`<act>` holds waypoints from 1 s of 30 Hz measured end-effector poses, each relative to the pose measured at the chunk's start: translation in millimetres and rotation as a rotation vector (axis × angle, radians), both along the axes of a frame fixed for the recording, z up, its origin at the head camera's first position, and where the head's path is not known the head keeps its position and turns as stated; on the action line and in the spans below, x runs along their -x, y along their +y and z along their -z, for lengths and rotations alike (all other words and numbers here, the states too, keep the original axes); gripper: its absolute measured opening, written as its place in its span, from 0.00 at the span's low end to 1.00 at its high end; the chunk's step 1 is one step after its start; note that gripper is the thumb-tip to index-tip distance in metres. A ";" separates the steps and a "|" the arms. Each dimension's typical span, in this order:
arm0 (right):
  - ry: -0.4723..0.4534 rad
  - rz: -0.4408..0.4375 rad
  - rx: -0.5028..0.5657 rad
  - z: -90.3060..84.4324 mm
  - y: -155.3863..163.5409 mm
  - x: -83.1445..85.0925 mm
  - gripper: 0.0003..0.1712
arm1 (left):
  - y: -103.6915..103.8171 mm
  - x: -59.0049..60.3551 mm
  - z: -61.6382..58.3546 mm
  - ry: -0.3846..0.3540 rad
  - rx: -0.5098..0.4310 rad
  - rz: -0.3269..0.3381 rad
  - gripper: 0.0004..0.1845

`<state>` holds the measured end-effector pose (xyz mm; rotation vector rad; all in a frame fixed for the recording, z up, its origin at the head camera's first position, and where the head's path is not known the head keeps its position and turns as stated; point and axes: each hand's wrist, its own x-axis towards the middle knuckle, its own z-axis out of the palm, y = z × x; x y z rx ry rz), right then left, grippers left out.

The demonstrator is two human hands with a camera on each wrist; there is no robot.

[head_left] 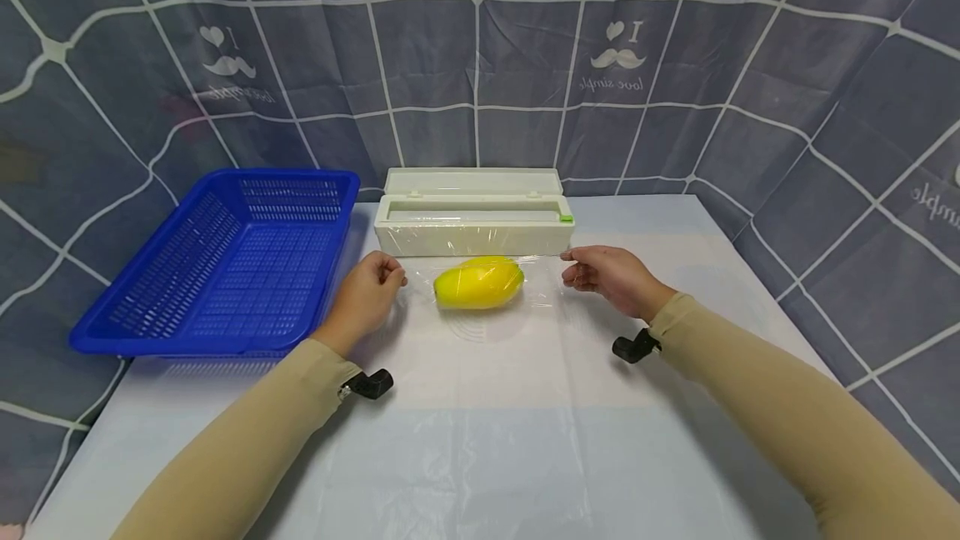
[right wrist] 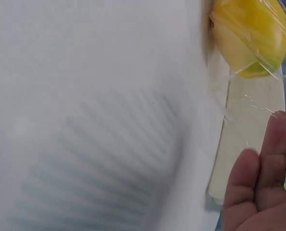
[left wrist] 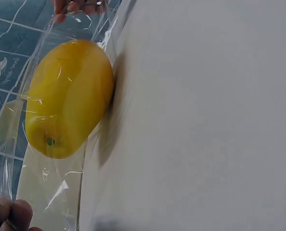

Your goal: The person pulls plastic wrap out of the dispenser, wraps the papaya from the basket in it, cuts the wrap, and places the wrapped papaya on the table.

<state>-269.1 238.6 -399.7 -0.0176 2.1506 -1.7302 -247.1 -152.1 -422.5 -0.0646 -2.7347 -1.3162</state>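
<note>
A smooth yellow fruit (head_left: 478, 282), shaped like a mango or small papaya with greenish ends, lies in the middle of the table. Clear plastic wrap (head_left: 542, 294) lies over it and stretches to both sides, glinting in each wrist view. My left hand (head_left: 369, 294), left of the fruit, pinches the wrap's edge between thumb and fingers. To the right, my right hand (head_left: 611, 277) has its fingertips (right wrist: 279, 118) touching the film; the fingers look fairly straight in the right wrist view, and the thumb is hidden there. Behind the fruit stands a white wrap dispenser (head_left: 472, 238), lid raised.
On the left is a blue plastic basket (head_left: 225, 345) with perforated sides. A small green piece (head_left: 566, 218) sits at the dispenser's right end. A white sheet covers the table (head_left: 480, 457). Grey checked curtains (head_left: 525, 48) enclose the back and sides.
</note>
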 end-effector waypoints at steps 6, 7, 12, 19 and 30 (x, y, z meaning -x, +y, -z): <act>-0.008 0.066 -0.017 2.8 -8.3 2.0 0.28 | 1.5 6.0 1.2 -0.027 0.019 -0.036 0.07; -0.010 0.077 -0.019 3.6 -9.1 2.6 0.28 | 1.7 6.8 1.3 -0.030 0.021 -0.043 0.07; -0.015 0.093 -0.043 6.5 -11.7 5.3 0.26 | 2.6 10.3 1.5 -0.008 0.012 -0.067 0.07; -0.013 0.120 -0.055 6.5 -16.4 5.0 0.27 | 4.4 12.9 0.9 0.019 0.033 -0.103 0.07; -0.020 0.141 -0.065 8.7 -18.7 6.1 0.26 | 23.3 -10.1 -14.3 0.325 0.362 0.040 0.11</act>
